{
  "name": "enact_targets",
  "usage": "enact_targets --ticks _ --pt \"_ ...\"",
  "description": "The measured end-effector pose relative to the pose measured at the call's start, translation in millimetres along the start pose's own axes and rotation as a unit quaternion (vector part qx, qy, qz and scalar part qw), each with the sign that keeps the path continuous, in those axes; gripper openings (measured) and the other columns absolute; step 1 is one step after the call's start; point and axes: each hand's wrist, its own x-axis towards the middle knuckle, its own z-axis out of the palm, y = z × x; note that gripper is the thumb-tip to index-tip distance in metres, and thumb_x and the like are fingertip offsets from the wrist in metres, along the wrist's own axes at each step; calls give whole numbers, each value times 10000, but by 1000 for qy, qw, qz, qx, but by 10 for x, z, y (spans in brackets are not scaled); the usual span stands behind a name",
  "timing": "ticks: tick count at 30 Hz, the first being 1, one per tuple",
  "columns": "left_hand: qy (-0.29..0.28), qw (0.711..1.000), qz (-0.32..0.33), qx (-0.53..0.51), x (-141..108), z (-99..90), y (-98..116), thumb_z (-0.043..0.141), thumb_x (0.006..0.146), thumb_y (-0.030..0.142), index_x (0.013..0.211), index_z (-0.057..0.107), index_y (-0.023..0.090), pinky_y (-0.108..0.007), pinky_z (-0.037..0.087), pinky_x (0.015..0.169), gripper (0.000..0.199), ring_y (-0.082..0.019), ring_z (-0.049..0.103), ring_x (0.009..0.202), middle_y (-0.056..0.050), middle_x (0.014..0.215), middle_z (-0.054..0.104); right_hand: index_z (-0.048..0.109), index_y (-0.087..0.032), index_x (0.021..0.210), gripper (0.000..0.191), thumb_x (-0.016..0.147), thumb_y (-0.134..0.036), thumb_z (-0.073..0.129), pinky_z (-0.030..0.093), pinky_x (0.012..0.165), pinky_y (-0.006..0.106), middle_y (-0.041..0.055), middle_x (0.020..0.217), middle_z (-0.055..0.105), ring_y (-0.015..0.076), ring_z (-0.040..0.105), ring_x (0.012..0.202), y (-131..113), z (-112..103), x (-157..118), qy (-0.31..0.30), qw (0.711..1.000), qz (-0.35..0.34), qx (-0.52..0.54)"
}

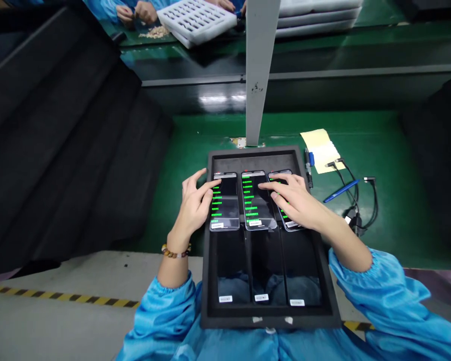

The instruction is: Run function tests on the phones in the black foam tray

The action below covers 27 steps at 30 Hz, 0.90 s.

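A black foam tray [270,321] lies in front of me, holding several smartphones in two rows. In the far row, three phones are lit with green text lists. My left hand [197,200] is at the left lit phone [225,205], index finger stretched over its upper screen. Over the right lit phone [290,225] is my right hand [291,198], its index finger reaching to the middle lit phone [253,200]. Both hands hold nothing, fingers apart. The near row's dark phones, such as the left one [233,265], carry white labels at their lower ends.
Right of the tray lie a yellow paper [315,140], a black pen [308,170], a blue pen [341,191] and black cables [374,205]. A grey post [261,70] rises behind the tray. Black curtains flank me. Across, co-workers' hands [137,12] are near white trays [199,20].
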Motion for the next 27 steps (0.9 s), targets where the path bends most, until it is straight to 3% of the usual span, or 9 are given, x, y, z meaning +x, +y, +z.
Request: enact_targets --ticks 5,8,13,19,22,27 --pt "13 999 31 -22 -109 -32 -16 445 1142 364 1174 857 310 -632 342 1313 417 -320 435 1536 -51 1650 525 723 -356 1393 414 1134 -363 401 353 1239 630 72 1427 732 333 555 1479 198 -165 -336 66 997 27 6" --pt "7 1000 10 -4 -90 -33 -39 420 1148 378 1229 843 313 -648 333 1307 436 -328 424 1538 -57 1650 526 743 -369 1341 399 1138 -379 400 340 1237 643 43 1386 758 335 576 1458 347 -209 -505 67 996 52 -1" --pt "-3 999 -1 35 76 -15 85 389 1143 357 1301 816 309 -696 322 1290 457 -366 404 1533 -67 1683 485 677 -351 1434 419 1145 -405 377 297 1250 673 75 1499 687 349 481 1543 470 -146 -405 67 994 81 -20" --pt "-93 990 102 23 218 28 420 467 1115 306 1284 819 338 -699 264 1331 392 -351 367 1553 -30 1723 436 652 -333 1452 422 1146 -380 365 265 1262 680 68 1515 683 340 477 1535 492 -127 -278 88 993 78 -15" --pt "-123 984 127 25 255 82 518 513 1094 300 1276 822 353 -695 245 1349 363 -342 374 1556 -19 1729 425 635 -351 1481 427 1150 -386 368 276 1258 666 71 1531 662 336 474 1543 443 -143 -419 102 992 72 -4" --pt "-133 983 114 53 310 137 560 486 1103 311 1375 778 344 -689 204 1369 400 -330 413 1535 -37 1716 451 620 -387 1489 417 1143 -344 391 297 1252 643 31 1490 702 330 489 1529 291 -148 -739 107 992 59 11"
